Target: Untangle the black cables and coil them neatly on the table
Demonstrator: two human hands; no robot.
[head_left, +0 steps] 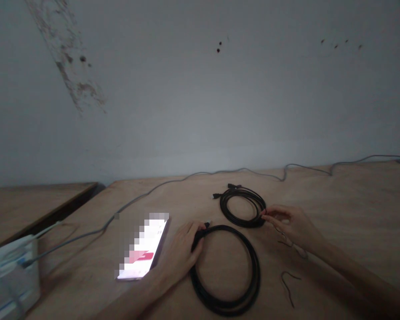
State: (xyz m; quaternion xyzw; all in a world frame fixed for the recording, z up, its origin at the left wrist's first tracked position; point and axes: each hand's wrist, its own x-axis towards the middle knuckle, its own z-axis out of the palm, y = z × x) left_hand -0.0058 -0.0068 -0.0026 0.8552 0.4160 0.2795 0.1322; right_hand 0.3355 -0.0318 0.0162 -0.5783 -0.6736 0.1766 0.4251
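Two coils of black cable lie on the wooden table. My left hand (186,244) is wrapped round the left side of the larger, nearer cable coil (255,266), close to a small plug (206,225). My right hand (291,222) has its thumb and fingertips pinched at the right edge of the smaller, farther cable coil (225,211). Two plug ends (216,196) stick out at that coil's far left. Under my right hand lies a thin dark tie (286,243), partly hidden by the palm. Another bent tie (287,284) lies nearer me.
A lit phone (146,249) rests left of my left hand, partly blurred out. At the far left is a white box (30,284) with cables plugged in. A grey cable (173,181) runs from it along the table's back, below a marked wall (200,98).
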